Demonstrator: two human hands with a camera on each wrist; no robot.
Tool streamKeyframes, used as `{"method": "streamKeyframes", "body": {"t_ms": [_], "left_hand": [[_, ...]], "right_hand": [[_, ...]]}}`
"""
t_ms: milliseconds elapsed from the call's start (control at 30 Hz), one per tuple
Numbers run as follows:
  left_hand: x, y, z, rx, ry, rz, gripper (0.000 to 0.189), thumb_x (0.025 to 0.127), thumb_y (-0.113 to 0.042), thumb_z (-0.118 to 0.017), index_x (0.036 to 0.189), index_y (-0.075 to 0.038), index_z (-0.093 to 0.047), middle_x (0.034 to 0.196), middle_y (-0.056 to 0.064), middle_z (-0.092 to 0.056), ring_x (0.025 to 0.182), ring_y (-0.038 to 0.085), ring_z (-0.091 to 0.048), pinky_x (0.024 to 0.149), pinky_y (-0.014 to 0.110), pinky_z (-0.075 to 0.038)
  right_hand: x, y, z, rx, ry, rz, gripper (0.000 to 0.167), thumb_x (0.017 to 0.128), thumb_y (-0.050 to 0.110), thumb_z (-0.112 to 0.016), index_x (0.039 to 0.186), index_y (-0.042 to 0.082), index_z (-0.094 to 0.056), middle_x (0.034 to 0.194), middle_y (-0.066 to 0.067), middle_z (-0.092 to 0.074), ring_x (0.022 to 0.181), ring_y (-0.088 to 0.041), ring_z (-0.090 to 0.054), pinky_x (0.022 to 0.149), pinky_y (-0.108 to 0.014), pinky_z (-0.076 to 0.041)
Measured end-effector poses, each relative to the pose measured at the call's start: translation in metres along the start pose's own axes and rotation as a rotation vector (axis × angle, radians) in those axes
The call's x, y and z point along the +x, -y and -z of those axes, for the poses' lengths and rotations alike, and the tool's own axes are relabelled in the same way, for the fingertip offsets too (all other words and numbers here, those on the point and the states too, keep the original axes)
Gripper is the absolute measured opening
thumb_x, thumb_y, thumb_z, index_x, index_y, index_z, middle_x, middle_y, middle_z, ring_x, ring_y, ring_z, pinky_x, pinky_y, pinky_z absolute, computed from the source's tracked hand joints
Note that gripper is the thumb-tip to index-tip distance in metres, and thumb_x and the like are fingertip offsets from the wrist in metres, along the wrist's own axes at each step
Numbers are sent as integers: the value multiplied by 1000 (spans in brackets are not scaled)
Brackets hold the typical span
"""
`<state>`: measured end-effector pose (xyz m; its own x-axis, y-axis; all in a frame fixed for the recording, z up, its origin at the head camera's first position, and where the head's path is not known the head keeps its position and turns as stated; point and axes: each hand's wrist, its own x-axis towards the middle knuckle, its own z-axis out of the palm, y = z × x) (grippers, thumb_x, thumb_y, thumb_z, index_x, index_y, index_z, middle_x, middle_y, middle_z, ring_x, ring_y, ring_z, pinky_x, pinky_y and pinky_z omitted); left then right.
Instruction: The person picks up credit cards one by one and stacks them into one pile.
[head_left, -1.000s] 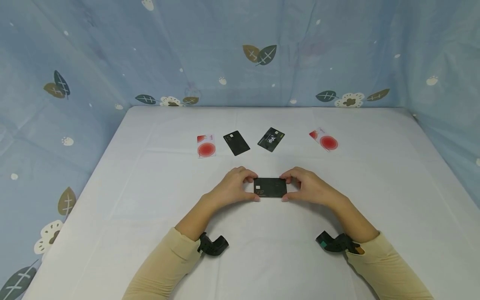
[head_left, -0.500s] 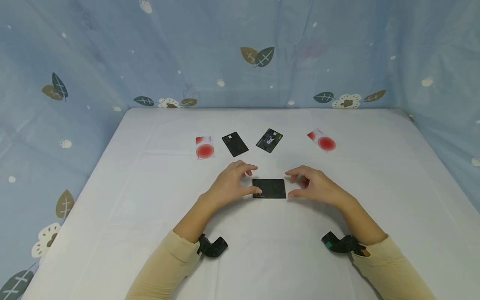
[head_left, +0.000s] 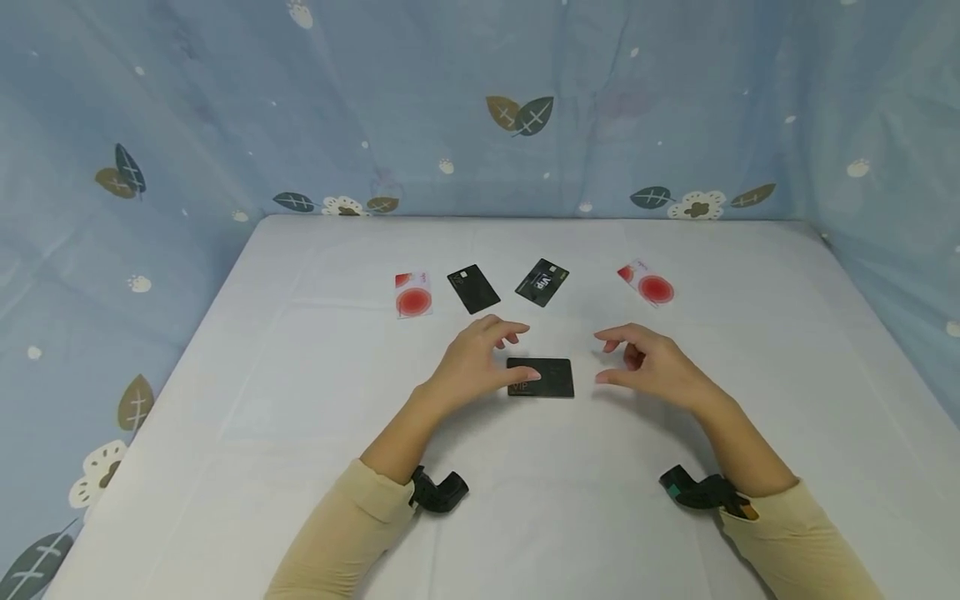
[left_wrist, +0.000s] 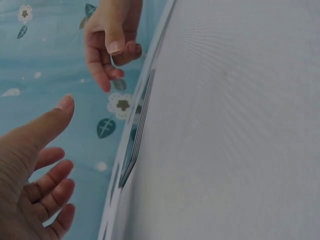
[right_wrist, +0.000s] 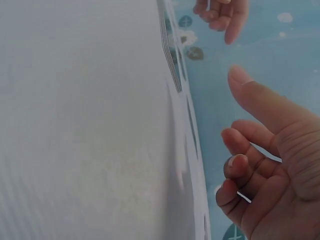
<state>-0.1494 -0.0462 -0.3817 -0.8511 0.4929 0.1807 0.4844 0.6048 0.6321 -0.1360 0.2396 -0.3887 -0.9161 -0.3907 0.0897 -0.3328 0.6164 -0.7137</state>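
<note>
A black card lettered VIP [head_left: 557, 378] lies flat on the white cloth, in front of the person. Seen edge-on in the left wrist view, it tops a neat stack of several cards [left_wrist: 137, 135]. The left hand [head_left: 472, 362] hovers over the stack's left end, its thumb covering part of the top card in the head view. In its own wrist view that hand is apart from the stack, fingers loosely bent. To the right, the right hand [head_left: 652, 362] hangs in the air, thumb and forefinger spread and holding nothing.
Farther back lie a red-and-white card [head_left: 413, 295] at left, a plain black card [head_left: 474, 289], a black card with white Vip lettering [head_left: 542, 282] and a tilted red-and-white card [head_left: 647, 282] at right. Behind the table hangs a blue patterned curtain [head_left: 420, 100].
Both hands have let go of the card stack's ends. The right hand has drawn away to the right; the left has risen slightly above the stack. The stack stays in place.
</note>
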Motion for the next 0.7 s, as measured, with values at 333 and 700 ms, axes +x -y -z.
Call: {"method": "streamKeyframes", "body": {"t_ms": [333,700], "left_hand": [[15,-14,-9,16,-22,-1,62,76,-43,-76,127,-14,-59,105,3,-60,92,15,-56,78,30,-44],[38,-35,-30,-5,-4,56,63,79,-47,-73,132,-18,-55,109,1,-60,94,12,-55,77,27,-43]], "right_hand": [[-3,2,11,-79,-62,-84,55,75,25,-81,122,4,-60,98,-10,-60,68,-17,-46,56,-21,-40],[-10,-5,25,-138,-143,-115,53,78,23,-78,122,2,-59,95,-11,-60,65,-14,-44,52,-19,-39]]}}
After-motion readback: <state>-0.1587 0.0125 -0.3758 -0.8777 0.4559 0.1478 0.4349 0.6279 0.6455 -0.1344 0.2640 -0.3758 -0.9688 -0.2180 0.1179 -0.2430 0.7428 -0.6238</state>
